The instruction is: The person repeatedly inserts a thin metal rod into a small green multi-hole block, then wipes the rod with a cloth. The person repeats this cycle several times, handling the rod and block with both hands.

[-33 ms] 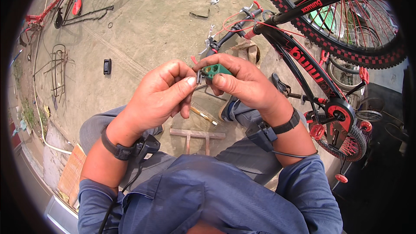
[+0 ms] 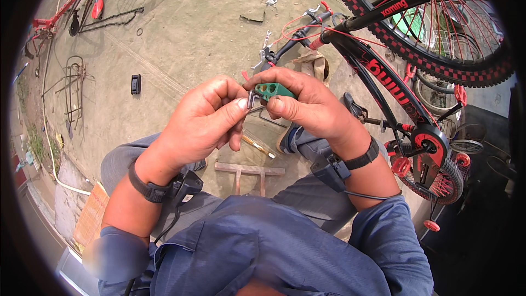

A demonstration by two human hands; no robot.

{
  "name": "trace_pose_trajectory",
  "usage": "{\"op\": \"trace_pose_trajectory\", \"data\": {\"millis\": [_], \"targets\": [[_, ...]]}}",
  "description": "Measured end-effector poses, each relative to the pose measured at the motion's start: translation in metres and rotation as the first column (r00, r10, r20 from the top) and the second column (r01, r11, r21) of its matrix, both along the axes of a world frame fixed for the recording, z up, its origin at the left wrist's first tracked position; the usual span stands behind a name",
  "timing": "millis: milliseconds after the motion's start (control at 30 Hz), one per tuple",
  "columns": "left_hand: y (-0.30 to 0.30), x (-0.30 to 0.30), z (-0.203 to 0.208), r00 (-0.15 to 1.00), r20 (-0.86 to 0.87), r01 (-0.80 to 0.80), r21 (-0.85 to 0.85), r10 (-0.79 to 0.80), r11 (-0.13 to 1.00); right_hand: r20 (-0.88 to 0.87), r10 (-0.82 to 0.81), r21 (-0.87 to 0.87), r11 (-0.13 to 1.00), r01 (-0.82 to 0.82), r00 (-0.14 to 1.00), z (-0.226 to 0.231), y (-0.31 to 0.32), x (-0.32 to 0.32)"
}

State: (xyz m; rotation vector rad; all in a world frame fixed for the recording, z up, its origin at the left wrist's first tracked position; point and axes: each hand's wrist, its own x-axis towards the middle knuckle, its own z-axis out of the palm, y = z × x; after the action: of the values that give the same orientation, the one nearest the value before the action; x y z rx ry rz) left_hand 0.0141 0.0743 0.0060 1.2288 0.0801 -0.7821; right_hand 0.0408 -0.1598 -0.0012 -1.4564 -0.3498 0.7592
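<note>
Both hands meet in front of my lap. My left hand [image 2: 204, 114] pinches a short, dark metal hex key [image 2: 251, 100] between thumb and fingers. Just to its right, my right hand [image 2: 309, 104] grips a green hex key holder [image 2: 281, 91] with round holes in its end. The key stands close beside the holder's holed end; whether they touch I cannot tell. Fingertips hide part of both pieces. Each wrist wears a black strap with a small dark device.
An upturned black and red bicycle [image 2: 383, 82] fills the right side, its handlebar [image 2: 296, 35] on the ground ahead. Below my hands lie a wooden T-shaped piece [image 2: 249, 170] and a yellowish-handled tool [image 2: 257, 147]. Farther left are a black part [image 2: 136, 84] and a wire rack [image 2: 74, 90].
The green holder has turned slightly in my right hand, so more of its side shows. The hex key has tilted a little in my left fingers.
</note>
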Motion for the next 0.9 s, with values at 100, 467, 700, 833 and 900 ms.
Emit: {"op": "trace_pose_trajectory", "data": {"millis": [100,467,700,833,900], "targets": [[-0.001,-0.001,-0.002,1.0,-0.001,-0.006,-0.013,0.006,1.0,0.079,-0.011,0.001,1.0,0.011,0.997,-0.001,0.0,-0.001],[0.002,0.0,-0.008,1.0,0.02,-0.016,-0.011,0.016,1.0,0.438,0.038,-0.104,0.995,0.008,0.898,-0.005,-0.001,0.002],[0.004,0.0,-0.014,0.999,0.048,-0.024,-0.001,0.024,1.0,0.566,-0.012,-0.087,0.993,0.075,0.824,-0.009,0.002,0.0],[0.005,-0.001,-0.014,0.998,0.053,-0.034,-0.023,0.036,0.999,0.579,-0.021,-0.059,0.996,0.068,0.815,-0.01,0.002,0.001],[0.004,-0.001,-0.013,0.998,0.056,-0.026,-0.022,0.027,0.999,0.581,-0.018,-0.054,0.997,0.061,0.814,-0.01,0.002,0.001]]}}
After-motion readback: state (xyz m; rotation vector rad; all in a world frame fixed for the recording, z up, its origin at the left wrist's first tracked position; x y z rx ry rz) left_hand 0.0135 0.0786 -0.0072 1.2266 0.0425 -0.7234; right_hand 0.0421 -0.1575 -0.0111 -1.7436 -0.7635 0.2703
